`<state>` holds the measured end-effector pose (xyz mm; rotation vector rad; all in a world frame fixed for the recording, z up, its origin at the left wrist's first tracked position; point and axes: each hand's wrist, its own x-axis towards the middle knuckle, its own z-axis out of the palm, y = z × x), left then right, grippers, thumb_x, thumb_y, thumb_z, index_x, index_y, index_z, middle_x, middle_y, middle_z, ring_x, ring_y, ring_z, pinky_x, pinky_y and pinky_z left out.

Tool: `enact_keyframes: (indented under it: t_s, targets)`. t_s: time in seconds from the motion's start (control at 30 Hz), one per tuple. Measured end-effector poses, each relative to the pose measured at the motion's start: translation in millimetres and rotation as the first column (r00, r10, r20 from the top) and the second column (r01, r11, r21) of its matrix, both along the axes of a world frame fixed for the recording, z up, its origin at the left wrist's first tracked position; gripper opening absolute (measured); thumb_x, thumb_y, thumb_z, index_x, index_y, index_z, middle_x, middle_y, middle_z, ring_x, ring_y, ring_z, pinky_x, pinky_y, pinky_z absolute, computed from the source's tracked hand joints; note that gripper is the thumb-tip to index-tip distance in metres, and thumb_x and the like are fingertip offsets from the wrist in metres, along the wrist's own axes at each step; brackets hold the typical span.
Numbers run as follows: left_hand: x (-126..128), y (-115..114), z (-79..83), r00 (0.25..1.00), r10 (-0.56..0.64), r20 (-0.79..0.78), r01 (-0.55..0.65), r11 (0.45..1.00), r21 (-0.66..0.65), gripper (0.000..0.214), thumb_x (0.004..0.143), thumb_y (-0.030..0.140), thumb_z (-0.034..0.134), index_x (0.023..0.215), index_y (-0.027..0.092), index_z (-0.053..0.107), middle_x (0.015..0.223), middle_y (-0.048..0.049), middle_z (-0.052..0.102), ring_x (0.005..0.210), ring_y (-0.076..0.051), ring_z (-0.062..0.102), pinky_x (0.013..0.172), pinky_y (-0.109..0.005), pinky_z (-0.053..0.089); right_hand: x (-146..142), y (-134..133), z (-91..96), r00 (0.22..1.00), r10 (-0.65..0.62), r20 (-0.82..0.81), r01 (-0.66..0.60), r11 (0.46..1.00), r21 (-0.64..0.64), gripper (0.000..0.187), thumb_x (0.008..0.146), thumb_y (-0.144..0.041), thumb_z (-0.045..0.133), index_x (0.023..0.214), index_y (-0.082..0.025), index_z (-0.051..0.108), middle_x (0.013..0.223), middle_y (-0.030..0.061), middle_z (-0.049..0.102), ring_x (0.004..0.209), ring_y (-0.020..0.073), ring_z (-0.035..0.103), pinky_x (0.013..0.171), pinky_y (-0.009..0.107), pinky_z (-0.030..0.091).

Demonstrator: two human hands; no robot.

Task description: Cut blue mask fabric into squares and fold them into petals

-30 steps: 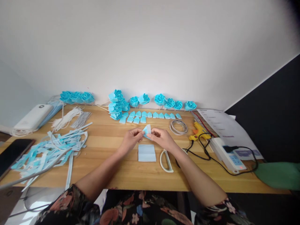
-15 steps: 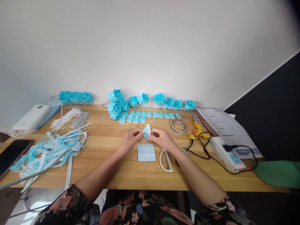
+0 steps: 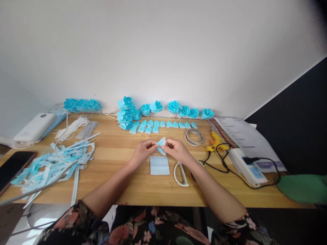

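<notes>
Between my two hands is a small folded piece of blue and white mask fabric [image 3: 161,145], raised above the table. My left hand [image 3: 145,150] pinches its left edge between thumb and fingers. On the other side, my right hand [image 3: 176,149] grips the right edge with thumb and index finger. A flat pale-blue fabric square [image 3: 159,166] lies on the table just below the hands. Beyond them, folded blue petals [image 3: 169,124] are laid out in rows. Scissors with a cream handle [image 3: 181,175] lie partly hidden under my right forearm.
Blue fabric flowers [image 3: 173,107] line the wall. To the right are a tape roll [image 3: 194,137], a yellow glue gun [image 3: 216,142] with a black cord, and a power strip [image 3: 249,168]. Cut fabric strips [image 3: 58,161], a phone [image 3: 16,168] and a white power bank [image 3: 34,128] occupy the left.
The fabric piece between my fingers has changed shape slightly, its top now lower and more pointed. Both hands stay in nearly the same place.
</notes>
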<state>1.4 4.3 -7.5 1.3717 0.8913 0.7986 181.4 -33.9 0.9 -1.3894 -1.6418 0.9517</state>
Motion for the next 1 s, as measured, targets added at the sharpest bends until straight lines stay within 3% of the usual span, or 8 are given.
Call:
enact_keyframes:
  t_s: [0.17,0.33,0.5,0.63,0.77,0.87,0.93,1.0]
  targets:
    - [-2,2,3.9,0.997,0.019,0.071,-0.017,0.999,-0.029,0.04,0.08,0.054,0.057,0.077,0.015,0.063,0.062,-0.0007,0.059,0.057,-0.012,0.052,0.054,-0.024,0.042,1,-1,2.2,0.997,-0.062,-0.043,0.062,0.998,0.001,0.024,0.082,-0.037,0.058,0.069,-0.017,0.055,0.061,-0.0033,0.049,0.057,0.0111,0.044,0.053,0.022,0.034]
    - [-2,2,0.1,0.996,0.019,0.09,-0.015,0.999,-0.042,0.033,0.073,0.047,0.069,0.074,0.014,0.063,0.061,-0.0001,0.059,0.056,-0.011,0.051,0.054,-0.023,0.042,1,0,1.8,0.996,-0.07,-0.061,0.071,0.997,0.019,0.027,0.082,-0.038,0.059,0.066,-0.018,0.052,0.06,-0.0035,0.048,0.056,0.0108,0.042,0.052,0.022,0.034]
    - [-2,1,2.4,0.994,0.026,0.109,-0.02,0.998,-0.056,0.035,0.074,0.049,0.067,0.073,0.014,0.063,0.061,-0.0008,0.059,0.057,-0.011,0.052,0.056,-0.024,0.042,1,0,0.5,0.996,-0.063,-0.064,0.065,0.998,0.025,0.028,0.082,-0.039,0.06,0.065,-0.019,0.05,0.06,-0.0034,0.046,0.056,0.011,0.042,0.051,0.022,0.033]
    - [-1,1,4.1,0.997,-0.054,0.047,0.057,0.996,-0.065,0.039,0.07,0.052,0.069,0.078,0.015,0.067,0.062,-0.0002,0.061,0.056,-0.011,0.052,0.056,-0.024,0.042,-1,0,-1.5,0.997,-0.049,-0.052,0.051,0.998,0.036,0.03,0.082,-0.039,0.059,0.063,-0.019,0.048,0.059,-0.0041,0.045,0.055,0.0103,0.04,0.051,0.023,0.032]
    - [0,0,2.0,1.0,-0.018,0.005,0.019,0.998,-0.056,0.038,0.067,0.052,0.071,0.069,0.014,0.065,0.058,0.0006,0.06,0.054,-0.01,0.05,0.056,-0.023,0.04,-3,-1,-1.2,0.998,-0.028,-0.052,0.031,0.998,0.061,0.033,0.083,-0.039,0.059,0.061,-0.019,0.047,0.058,-0.0046,0.043,0.054,0.01,0.04,0.052,0.023,0.032]
    - [-1,2,0.7,0.999,0.005,0.045,-0.001,0.998,-0.069,0.038,0.07,0.05,0.07,0.064,0.014,0.063,0.057,-0.0005,0.06,0.053,-0.01,0.051,0.057,-0.023,0.04,-1,-2,4.0,0.996,-0.049,-0.073,0.053,0.997,0.063,0.022,0.087,-0.039,0.055,0.079,-0.019,0.06,0.068,-0.001,0.057,0.062,0.0133,0.051,0.058,0.024,0.041]
    - [-3,3,0.0,0.995,0.008,0.102,0.004,0.993,-0.114,0.038,0.071,0.05,0.07,0.064,0.014,0.062,0.057,-0.0012,0.061,0.053,-0.01,0.051,0.057,-0.024,0.04,1,-2,9.0,0.996,-0.074,-0.049,0.079,0.99,0.113,0.022,0.089,-0.034,0.053,0.102,-0.021,0.063,0.091,0.0043,0.066,0.078,0.0175,0.06,0.069,0.029,0.048]
    - [-4,5,-0.6,0.986,0.019,0.163,0.011,0.984,-0.179,0.038,0.07,0.049,0.072,0.065,0.013,0.062,0.057,-0.0015,0.06,0.053,-0.01,0.051,0.056,-0.024,0.04,3,-2,13.0,0.997,-0.076,0.033,0.066,0.968,0.24,0.03,0.088,-0.026,0.052,0.117,-0.025,0.06,0.116,0.0073,0.063,0.1,0.0216,0.06,0.085,0.036,0.049]
